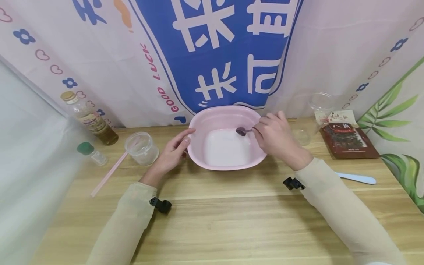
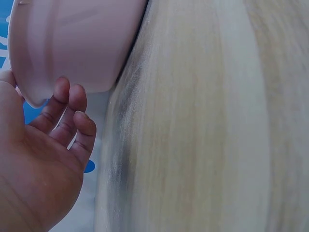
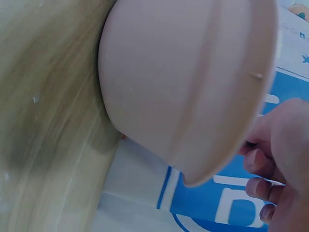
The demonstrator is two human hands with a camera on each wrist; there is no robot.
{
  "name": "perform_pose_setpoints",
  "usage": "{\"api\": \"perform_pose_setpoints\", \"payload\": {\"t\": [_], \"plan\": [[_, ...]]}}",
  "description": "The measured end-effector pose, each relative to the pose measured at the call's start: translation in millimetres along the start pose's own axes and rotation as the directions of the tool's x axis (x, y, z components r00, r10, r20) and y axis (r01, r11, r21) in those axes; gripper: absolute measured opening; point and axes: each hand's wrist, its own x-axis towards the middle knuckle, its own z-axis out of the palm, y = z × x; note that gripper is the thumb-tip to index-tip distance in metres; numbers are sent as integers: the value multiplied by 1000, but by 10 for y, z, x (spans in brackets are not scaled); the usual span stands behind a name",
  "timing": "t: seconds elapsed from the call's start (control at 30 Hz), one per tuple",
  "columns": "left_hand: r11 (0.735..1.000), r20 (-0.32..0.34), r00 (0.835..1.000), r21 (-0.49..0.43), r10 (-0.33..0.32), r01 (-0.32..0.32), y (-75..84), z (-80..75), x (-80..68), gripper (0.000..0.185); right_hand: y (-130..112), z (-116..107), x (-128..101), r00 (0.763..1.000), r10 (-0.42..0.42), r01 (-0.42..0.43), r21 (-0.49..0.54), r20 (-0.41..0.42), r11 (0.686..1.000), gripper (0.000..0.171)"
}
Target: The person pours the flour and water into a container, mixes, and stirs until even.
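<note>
In the head view a pink plastic basin (image 1: 228, 165) stands on the table, a white layer covering its bottom. My left hand (image 1: 172, 151) holds the basin's left rim. Its thumb lies at the rim and its curled fingers come up under it beside the outer wall (image 2: 82, 53), as the left wrist view shows. Over the basin's right side, my right hand (image 1: 275, 136) grips the handle of a small dark spoon (image 1: 241, 131). The spoon's bowl is above the white layer, and its contents look dark. In the right wrist view the basin hides the spoon.
To the left are an oil bottle (image 1: 96, 125), a green-capped shaker (image 1: 92, 152), a clear tub (image 1: 142, 151) and pink chopsticks (image 1: 109, 175). A brown packet (image 1: 347, 141), a clear cup (image 1: 322, 105) and a pale blue utensil handle (image 1: 357, 178) lie right. A printed curtain (image 1: 142, 99) hangs behind.
</note>
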Motion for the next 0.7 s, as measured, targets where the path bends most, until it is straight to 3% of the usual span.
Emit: {"api": "perform_pose_setpoints", "payload": {"t": [0.17,0.5,0.7], "plan": [[1000,-4,1000,-1,15,-15,-11,6,7,44,14,-57,-69,997,-47,46,-21,-55,999,19],[1000,-3,1000,-6,5,-5,10,11,-3,44,-40,0,-65,980,-196,188,-171,-32,967,26],[1000,-6,1000,-10,7,-7,17,12,-7,44,-66,62,5,975,-223,220,-212,11,952,26]]}}
